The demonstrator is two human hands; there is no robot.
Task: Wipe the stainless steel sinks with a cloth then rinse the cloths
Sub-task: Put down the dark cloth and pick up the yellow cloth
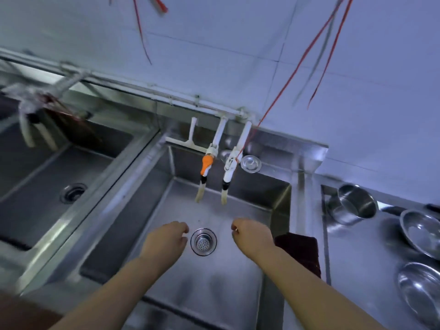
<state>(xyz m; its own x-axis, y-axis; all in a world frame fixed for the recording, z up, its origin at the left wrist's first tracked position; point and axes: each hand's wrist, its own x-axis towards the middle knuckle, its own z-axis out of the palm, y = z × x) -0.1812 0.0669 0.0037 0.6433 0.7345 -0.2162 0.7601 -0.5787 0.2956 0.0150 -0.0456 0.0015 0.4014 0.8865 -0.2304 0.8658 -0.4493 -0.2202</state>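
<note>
**Empty hands over the basin**

Both hands hang loosely curled and hold nothing: left hand point(166, 236) just left of the drain strainer point(203, 242), right hand point(250, 234) just right of it. Around the strainer spreads the steel sink point(166, 210). A dark red cloth point(301, 252) drapes the sink's right rim. Two taps point(207, 163) hang behind the strainer.

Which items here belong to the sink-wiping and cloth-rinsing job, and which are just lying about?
Job:
right sink
left sink
dark red cloth on the right sink's rim
two taps
left hand and right hand, both empty

Lying about:
steel pot
two steel bowls
loose drain cover
hanging red strings
</note>
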